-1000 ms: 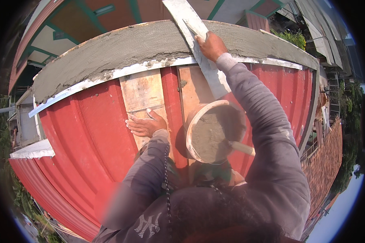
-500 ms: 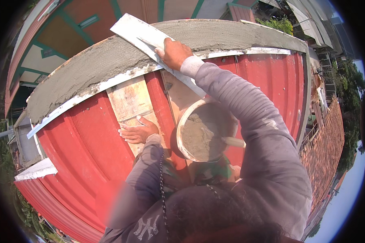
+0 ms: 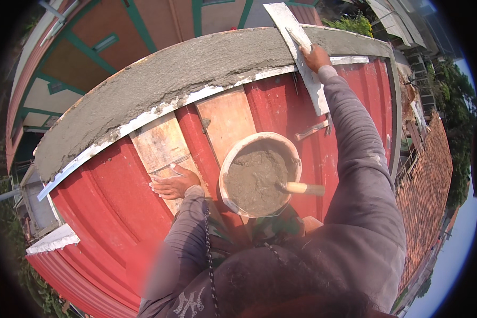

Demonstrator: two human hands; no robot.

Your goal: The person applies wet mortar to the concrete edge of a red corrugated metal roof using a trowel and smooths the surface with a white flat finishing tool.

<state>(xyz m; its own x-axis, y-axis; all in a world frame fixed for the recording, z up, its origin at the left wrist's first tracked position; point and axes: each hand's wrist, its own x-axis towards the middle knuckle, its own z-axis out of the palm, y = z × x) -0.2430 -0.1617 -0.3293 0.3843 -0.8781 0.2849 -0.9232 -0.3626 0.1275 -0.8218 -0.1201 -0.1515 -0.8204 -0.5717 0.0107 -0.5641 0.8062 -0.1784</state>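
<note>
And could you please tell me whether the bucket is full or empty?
Not empty: grey mortar spreads across the bucket below its rim, and a wooden handle sticks out. Its depth cannot be told.

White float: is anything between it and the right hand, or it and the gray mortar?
Nothing visible: the right hand grips the white float, which spans the gray mortar. The hammer-like tool lies on the red sheeting, off the mortar.

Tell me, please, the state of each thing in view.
Mortar band: spread, ragged lower edge
White float: across mortar band
Right hand: closed on float
Left hand: open, on wooden board
Bucket: uncovered, holding grey mortar
Wooden handle: overhanging rim
Small tool: lying on red sheeting
</note>
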